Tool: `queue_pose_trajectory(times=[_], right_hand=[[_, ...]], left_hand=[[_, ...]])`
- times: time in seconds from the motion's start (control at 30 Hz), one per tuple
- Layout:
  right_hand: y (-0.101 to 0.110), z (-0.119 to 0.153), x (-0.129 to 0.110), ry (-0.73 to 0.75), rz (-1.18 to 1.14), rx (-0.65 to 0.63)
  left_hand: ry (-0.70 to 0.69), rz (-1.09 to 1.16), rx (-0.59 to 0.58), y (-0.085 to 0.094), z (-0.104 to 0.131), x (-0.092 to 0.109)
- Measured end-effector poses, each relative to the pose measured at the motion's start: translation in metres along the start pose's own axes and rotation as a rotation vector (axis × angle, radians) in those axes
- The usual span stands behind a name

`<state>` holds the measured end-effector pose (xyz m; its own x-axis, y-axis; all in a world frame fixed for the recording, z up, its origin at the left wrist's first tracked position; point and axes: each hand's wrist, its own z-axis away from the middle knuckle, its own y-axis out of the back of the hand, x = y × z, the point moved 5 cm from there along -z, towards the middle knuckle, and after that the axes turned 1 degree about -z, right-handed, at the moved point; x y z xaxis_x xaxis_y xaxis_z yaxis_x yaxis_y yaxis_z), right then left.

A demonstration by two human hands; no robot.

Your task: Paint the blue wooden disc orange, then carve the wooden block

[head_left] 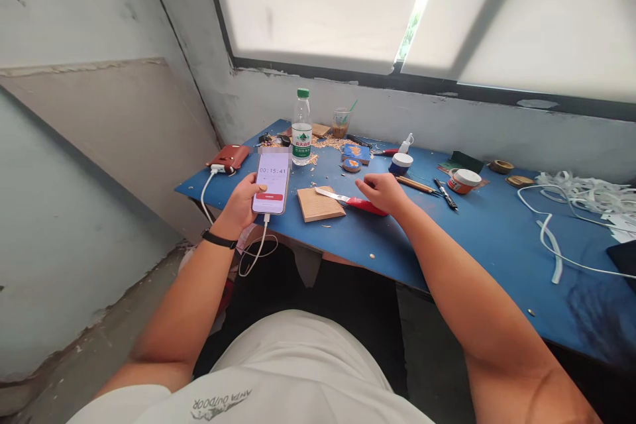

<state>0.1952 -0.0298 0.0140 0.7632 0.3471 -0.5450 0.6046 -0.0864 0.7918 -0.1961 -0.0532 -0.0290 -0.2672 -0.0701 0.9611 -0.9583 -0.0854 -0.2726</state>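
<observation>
My left hand [245,202] is wrapped round a smartphone [272,180] with a running timer on its screen, the thumb over the lower part of the screen. A white charging cable [262,238] is plugged into the phone's bottom. My right hand [380,192] rests on the table, fingers curled in, with nothing seen in it. Right beside it lies a folding knife [365,205] with a red handle, its blade resting across a square wooden block [318,204].
A water bottle [302,129] stands behind the phone, near wood shavings and a cup [340,122]. Blue painted pieces [356,154], white-lidded jars [464,180] and pens [446,194] lie farther right. White strips [586,195] pile up at the far right. A brown leather case [234,158] sits left.
</observation>
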Motion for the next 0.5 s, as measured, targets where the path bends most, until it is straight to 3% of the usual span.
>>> queue_pose_trajectory(times=[0.2,0.5], right_hand=[[0.0006,0.0004,-0.0025,-0.014,0.014,-0.014],[-0.0016,0.0003,-0.002,-0.043,0.007,-0.058]], left_hand=[[0.01,0.004,0.067,0.0002,0.0026,0.0007],[0.012,-0.023,0.072,-0.0031,0.0065,0.0021]])
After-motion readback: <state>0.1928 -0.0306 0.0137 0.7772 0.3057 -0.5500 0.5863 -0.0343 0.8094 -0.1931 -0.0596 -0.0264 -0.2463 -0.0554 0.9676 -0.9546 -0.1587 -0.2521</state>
